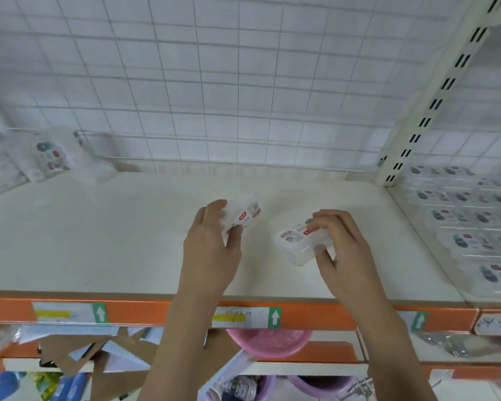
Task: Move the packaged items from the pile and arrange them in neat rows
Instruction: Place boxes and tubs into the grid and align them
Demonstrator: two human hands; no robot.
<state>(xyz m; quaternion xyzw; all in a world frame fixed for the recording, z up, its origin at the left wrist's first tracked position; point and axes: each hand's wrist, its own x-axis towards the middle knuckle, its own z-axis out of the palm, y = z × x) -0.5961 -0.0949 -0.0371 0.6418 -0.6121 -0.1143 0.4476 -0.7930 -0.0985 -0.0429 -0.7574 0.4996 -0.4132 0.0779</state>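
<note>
Clear plastic boxes are gripped above the white shelf (99, 241): one packaged box (243, 215) is pinched by the left hand (211, 244), another box (298, 241) by the right hand (342, 253). Neat rows (472, 224) are seen far right, the pile (44, 157) far left.

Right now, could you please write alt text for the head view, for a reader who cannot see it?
A person holds one small clear plastic box in each hand above a white shelf: the left hand grips the left box, the right hand the right box. Rows of similar boxes fill the adjoining shelf at right.
</note>
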